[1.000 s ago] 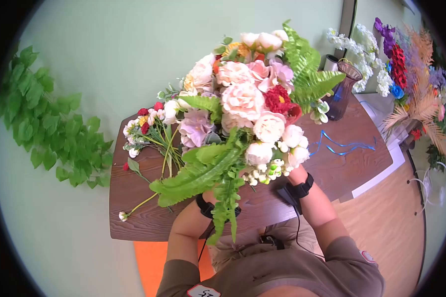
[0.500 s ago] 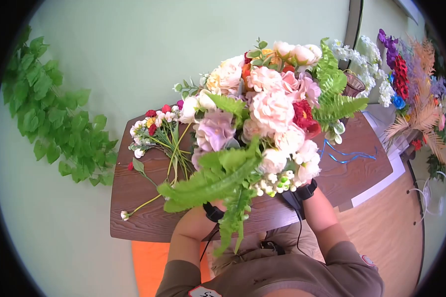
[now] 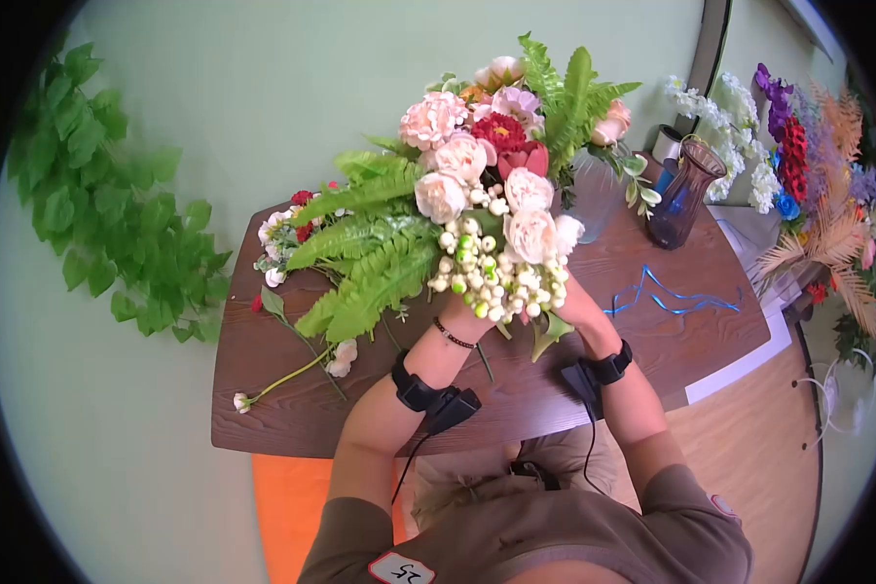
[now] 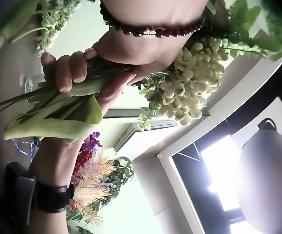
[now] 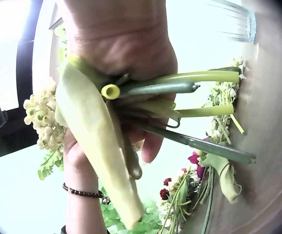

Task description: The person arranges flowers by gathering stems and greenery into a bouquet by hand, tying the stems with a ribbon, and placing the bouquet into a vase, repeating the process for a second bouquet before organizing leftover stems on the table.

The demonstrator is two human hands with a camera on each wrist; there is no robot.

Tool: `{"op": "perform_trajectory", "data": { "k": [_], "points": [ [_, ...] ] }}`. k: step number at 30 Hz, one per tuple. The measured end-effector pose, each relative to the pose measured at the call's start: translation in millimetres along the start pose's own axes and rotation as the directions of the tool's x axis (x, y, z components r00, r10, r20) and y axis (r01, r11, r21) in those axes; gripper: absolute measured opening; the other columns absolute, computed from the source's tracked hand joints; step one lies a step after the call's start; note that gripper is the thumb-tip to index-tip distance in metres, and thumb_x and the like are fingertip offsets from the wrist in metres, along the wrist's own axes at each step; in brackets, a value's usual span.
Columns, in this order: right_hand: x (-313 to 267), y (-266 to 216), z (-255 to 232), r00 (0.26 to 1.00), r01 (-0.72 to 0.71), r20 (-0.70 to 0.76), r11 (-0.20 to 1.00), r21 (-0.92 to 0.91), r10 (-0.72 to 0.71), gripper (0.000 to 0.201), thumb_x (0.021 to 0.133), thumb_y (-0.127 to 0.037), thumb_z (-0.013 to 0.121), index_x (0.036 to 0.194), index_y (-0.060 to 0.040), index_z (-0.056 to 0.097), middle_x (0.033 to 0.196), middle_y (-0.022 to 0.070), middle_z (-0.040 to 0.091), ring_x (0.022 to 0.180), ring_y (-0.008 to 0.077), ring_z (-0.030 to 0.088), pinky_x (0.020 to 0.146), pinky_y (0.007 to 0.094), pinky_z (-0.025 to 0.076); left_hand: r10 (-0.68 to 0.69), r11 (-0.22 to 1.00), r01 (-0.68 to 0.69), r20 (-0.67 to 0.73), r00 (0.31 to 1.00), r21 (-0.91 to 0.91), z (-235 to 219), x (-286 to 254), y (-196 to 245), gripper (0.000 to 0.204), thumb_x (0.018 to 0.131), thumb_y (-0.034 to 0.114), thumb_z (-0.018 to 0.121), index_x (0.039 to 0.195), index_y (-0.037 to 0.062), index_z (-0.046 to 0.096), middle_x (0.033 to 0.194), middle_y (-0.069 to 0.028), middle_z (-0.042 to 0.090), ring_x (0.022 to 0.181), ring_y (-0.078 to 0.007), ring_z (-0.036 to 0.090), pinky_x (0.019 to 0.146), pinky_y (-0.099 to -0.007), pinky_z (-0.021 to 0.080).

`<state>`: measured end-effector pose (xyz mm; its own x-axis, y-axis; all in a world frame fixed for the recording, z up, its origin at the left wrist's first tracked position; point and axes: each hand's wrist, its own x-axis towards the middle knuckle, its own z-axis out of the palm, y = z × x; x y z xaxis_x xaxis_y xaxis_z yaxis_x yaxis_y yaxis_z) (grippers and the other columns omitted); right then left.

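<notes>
A large bouquet of artificial flowers [image 3: 462, 156] is held up over the table, with pink and red blooms, fern leaves [image 3: 375, 248] and a cluster of white berries [image 3: 501, 277] towards the person. Beneath the berries, my left hand [image 3: 470, 319] grips the gathered stems, a beaded bracelet at its wrist. My right hand [image 3: 579, 305] holds the same bundle from the other side. The right wrist view shows cut stem ends [image 5: 207, 112] and a broad pale leaf [image 5: 94, 136] sticking out below that hand. Blooms cover most of both hands in the head view.
Loose flowers [image 3: 274, 248] lie on the table's left side, with a single white bloom [image 3: 242, 402] near the front. A clear vase [image 3: 594, 200], a purple glass vase [image 3: 686, 195] and blue ribbon [image 3: 672, 302] are on the right. Green leaves [image 3: 97, 195] hang on the wall.
The bouquet has tilted, so the berry cluster and fern leaves now show more fully. It has shifted left since half a second ago. The bracelet and clear vase have come into sight.
</notes>
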<state>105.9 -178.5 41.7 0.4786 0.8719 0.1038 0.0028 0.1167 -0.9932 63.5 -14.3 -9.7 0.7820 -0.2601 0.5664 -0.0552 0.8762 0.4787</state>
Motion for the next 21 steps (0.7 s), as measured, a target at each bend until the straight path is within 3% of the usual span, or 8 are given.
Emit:
{"op": "perform_trajectory", "data": {
  "k": [1, 4, 8, 11, 12, 16, 20, 21],
  "points": [
    [1, 1, 4, 0.998, 0.052, -0.021, 0.997, 0.053, -0.051, 0.019, 0.09, -0.01, 0.053, 0.104, 0.0026, 0.053, 0.083, 0.0082, 0.062, 0.067, 0.015, 0.062, 0.063, 0.0286, 0.052, 0.031, 0.997, -0.01, -0.276, 0.961, 0.076, 10, 2, -3, 0.054, 0.094, 0.05, 0.027, 0.123, 0.0069, 0.04, 0.108, -0.0141, 0.057, 0.08, -0.0299, 0.064, 0.042, -0.0417, 0.055],
    [4, 3, 1, 0.997, 0.08, 0.0, 0.991, 0.109, -0.081, 0.02, 0.09, -0.011, 0.052, 0.103, 0.0038, 0.052, 0.078, 0.0091, 0.061, 0.062, 0.0163, 0.062, 0.058, 0.0285, 0.052, 0.124, 0.921, 0.011, -0.32, 0.939, 0.39, 13, 8, 3, 0.057, 0.093, 0.051, 0.027, 0.122, 0.0031, 0.041, 0.1, -0.0174, 0.059, 0.069, -0.0287, 0.065, 0.039, -0.0396, 0.054],
    [6, -14, 5, 0.998, 0.009, 0.053, 0.98, 0.197, -0.02, 0.025, 0.089, -0.013, 0.057, 0.106, 0.0048, 0.05, 0.078, 0.0111, 0.061, 0.065, 0.02, 0.063, 0.06, 0.0296, 0.053, 0.027, 0.937, 0.165, -0.538, 0.843, 0.307, 32, 18, 13, 0.03, 0.085, 0.023, 0.063, 0.107, 0.0046, 0.051, 0.089, -0.006, 0.059, 0.049, -0.0171, 0.058, 0.026, -0.0257, 0.044],
    [1, -28, 12, 0.998, -0.062, 0.033, 0.966, 0.253, 0.056, 0.029, 0.087, -0.015, 0.06, 0.106, 0.0039, 0.05, 0.078, 0.0122, 0.061, 0.065, 0.0208, 0.063, 0.058, 0.0299, 0.053, -0.018, 0.946, 0.203, -0.587, 0.81, 0.251, 57, 27, 15, 0.024, 0.085, 0.028, 0.063, 0.091, 0.0055, 0.056, 0.081, -0.0037, 0.059, 0.04, -0.0113, 0.049, 0.025, -0.0257, 0.036],
    [-2, -30, 14, 0.996, -0.09, 0.019, 0.957, 0.277, 0.089, 0.031, 0.086, -0.017, 0.062, 0.106, 0.0032, 0.049, 0.078, 0.0126, 0.061, 0.064, 0.0209, 0.062, 0.057, 0.0299, 0.053, -0.108, 0.901, 0.319, -0.56, 0.821, 0.293, 69, 27, 22, 0.026, 0.084, 0.028, 0.064, 0.091, 0.0047, 0.057, 0.081, -0.0044, 0.059, 0.04, -0.0118, 0.049, 0.027, -0.0265, 0.039],
    [-11, -37, 12, 0.995, -0.092, 0.051, 0.95, 0.299, 0.081, 0.034, 0.087, -0.024, 0.063, 0.105, -0.0001, 0.048, 0.076, 0.0079, 0.057, 0.061, 0.0159, 0.057, 0.055, 0.0261, 0.049, 0.039, 0.881, 0.215, -0.516, 0.856, 0.422, 70, 36, 20, 0.023, 0.081, 0.021, 0.067, 0.093, 0.002, 0.06, 0.092, -0.0103, 0.063, 0.061, -0.0194, 0.061, 0.035, -0.0263, 0.046],
    [-20, -32, 18, 0.996, -0.059, -0.057, 0.966, 0.25, 0.075, 0.035, 0.089, -0.029, 0.06, 0.111, -0.0028, 0.05, 0.081, 0.0023, 0.054, 0.067, 0.0063, 0.05, 0.057, 0.0193, 0.044, 0.034, 0.936, 0.129, -0.447, 0.894, 0.328, 59, 35, 14, 0.017, 0.083, 0.012, 0.065, 0.094, 0.0006, 0.062, 0.097, -0.0112, 0.062, 0.096, -0.0195, 0.056, 0.092, -0.0345, 0.041],
    [-21, -33, 18, 0.994, -0.062, -0.066, 0.964, 0.259, 0.082, 0.035, 0.089, -0.029, 0.06, 0.111, -0.0028, 0.05, 0.081, 0.0023, 0.054, 0.067, 0.0063, 0.05, 0.057, 0.0193, 0.044, 0.024, 0.931, 0.146, -0.453, 0.891, 0.336, 58, 35, 13, 0.017, 0.083, 0.012, 0.065, 0.094, 0.0006, 0.062, 0.099, -0.0109, 0.062, 0.096, -0.0193, 0.056, 0.09, -0.0337, 0.043]
  ]
}}
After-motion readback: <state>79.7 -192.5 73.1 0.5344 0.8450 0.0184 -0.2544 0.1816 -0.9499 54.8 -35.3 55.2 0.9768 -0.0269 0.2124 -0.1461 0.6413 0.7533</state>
